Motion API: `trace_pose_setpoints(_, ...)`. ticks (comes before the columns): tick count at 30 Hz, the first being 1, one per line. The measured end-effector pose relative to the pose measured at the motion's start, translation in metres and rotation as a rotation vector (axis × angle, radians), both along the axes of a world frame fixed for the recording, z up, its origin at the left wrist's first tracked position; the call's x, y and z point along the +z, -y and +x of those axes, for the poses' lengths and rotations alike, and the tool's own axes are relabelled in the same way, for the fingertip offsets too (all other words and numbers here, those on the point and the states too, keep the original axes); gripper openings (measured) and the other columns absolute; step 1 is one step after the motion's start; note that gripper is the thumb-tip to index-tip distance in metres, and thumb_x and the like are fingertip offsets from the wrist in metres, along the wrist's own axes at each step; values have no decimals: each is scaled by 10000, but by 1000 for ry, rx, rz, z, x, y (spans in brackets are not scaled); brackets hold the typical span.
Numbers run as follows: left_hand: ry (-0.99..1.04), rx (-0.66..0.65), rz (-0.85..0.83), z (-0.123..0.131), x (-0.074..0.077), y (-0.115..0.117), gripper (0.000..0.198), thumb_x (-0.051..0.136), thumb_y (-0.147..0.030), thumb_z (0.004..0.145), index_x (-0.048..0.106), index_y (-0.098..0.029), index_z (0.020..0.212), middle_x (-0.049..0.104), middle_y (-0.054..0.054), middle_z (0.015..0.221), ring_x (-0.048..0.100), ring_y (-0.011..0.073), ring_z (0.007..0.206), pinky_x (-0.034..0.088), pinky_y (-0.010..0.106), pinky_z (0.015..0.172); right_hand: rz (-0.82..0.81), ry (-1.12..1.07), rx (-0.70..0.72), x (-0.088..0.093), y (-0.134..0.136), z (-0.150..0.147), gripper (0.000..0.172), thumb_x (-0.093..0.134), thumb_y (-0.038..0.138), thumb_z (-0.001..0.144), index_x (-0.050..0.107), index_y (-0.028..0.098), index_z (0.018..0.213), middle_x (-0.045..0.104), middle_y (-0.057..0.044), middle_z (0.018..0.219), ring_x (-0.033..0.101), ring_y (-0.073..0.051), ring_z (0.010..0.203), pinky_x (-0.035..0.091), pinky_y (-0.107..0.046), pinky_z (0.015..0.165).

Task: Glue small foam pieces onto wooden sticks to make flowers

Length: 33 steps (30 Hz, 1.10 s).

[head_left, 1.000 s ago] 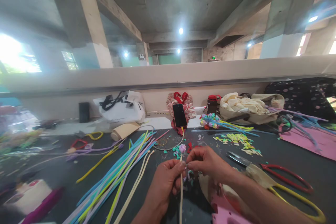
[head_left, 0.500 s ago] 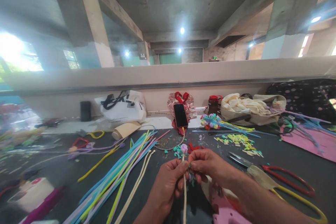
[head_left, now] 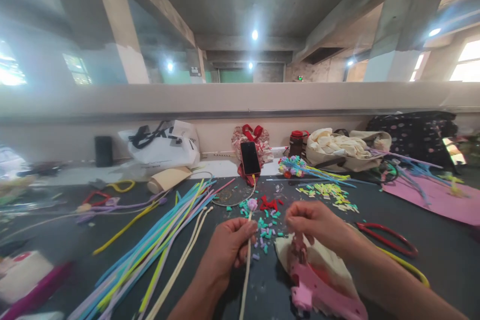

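My left hand [head_left: 236,242] is closed, pinching a cream-coloured stem [head_left: 246,275] below a small lilac flower [head_left: 252,204]. The stem stands nearly upright between thumb and fingers, its lower end running toward me. To the right, my right hand [head_left: 309,217] has its thumb and fingers pressed together; whatever they may hold is hidden. Just under those fingers is the nozzle end of a pink glue gun [head_left: 318,287], which lies on a cream cloth [head_left: 333,255]. I cannot tell whether the fingers touch the nozzle. Small teal and lilac pieces [head_left: 266,232] are scattered between my hands.
Long coloured stems [head_left: 157,245] lie at the left. Red pieces [head_left: 269,203] and yellow-green pieces [head_left: 330,195] are spread farther back. A phone [head_left: 250,157] leans in the middle, with a finished flower bunch [head_left: 292,166] beside it. Red-handled scissors [head_left: 388,237] lie right, partly behind my forearm.
My right hand has moved away from the stem to the right, over the glue gun. My left hand keeps its hold on the stem. The whole view has shifted slightly.
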<state>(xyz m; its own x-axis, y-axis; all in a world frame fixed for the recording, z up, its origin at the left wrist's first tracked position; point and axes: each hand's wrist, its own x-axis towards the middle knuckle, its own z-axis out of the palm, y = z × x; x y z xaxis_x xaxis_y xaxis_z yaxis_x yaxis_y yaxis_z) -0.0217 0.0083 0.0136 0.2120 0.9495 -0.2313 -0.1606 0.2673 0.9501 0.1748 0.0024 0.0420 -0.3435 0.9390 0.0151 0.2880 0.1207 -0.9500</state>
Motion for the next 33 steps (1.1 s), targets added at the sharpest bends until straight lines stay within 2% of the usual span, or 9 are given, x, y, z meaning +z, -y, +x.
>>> trace_pose_setpoints(3,31,-84,-21,4,0,3,323,672,-413,556,491,-149,515,464,-61,371,304,12,287,159,141,312,172,409,-29,-8,30,22,82,530,212,698,592,179,658,597,17,587,535,-122,561,345,-204,491)
trace_pose_setpoints(6,32,-73,-9,14,-3,8,310,672,-407,562,506,-146,540,531,-31,435,410,41,355,246,148,351,280,721,-122,-21,55,28,107,614,261,614,599,213,707,597,17,640,507,-133,559,300,-218,485)
trace_pose_setpoints(9,4,-67,-55,27,-9,10,320,653,-429,573,503,-147,558,576,-4,474,469,66,396,320,162,388,363,888,-102,-29,65,24,196,642,349,570,594,211,700,599,-24,717,512,-176,625,311,-242,523)
trace_pose_setpoints(13,-121,-85,-36,43,-21,6,321,596,-450,610,530,-136,598,621,29,563,507,90,399,377,197,389,368,927,-79,-31,63,19,205,594,370,612,604,203,730,601,-64,779,523,-224,708,347,-284,593)
trace_pose_setpoints(20,-209,-28,4,49,-24,7,232,582,-367,628,512,-146,620,629,29,537,520,103,415,385,192,371,257,653,-188,-32,63,40,99,564,227,613,599,224,706,596,1,695,523,-162,630,351,-242,552)
trace_pose_setpoints(23,-222,-31,13,50,-22,7,220,572,-355,637,523,-142,617,632,27,545,516,95,426,382,178,369,177,404,-202,-30,63,65,120,546,299,667,620,230,732,614,-17,729,542,-197,697,384,-267,600)
trace_pose_setpoints(27,-231,-36,-10,51,-23,4,215,574,-353,628,520,-146,609,629,24,527,529,101,428,372,173,353,36,-97,-299,-31,56,94,322,553,488,629,636,224,793,637,-69,749,564,-248,693,432,-324,601)
trace_pose_setpoints(30,-212,-54,-40,49,-19,3,233,586,-372,605,504,-153,600,621,18,502,535,108,398,339,170,325,-59,-339,-224,-33,47,90,480,505,615,603,647,196,790,635,-123,750,572,-257,627,435,-334,514)
trace_pose_setpoints(33,-154,-62,-64,43,-12,5,252,579,-396,606,500,-160,643,626,11,515,555,112,396,273,152,299,-109,-465,-167,-33,44,65,514,485,626,632,642,155,765,604,-108,643,551,-217,535,411,-298,448)
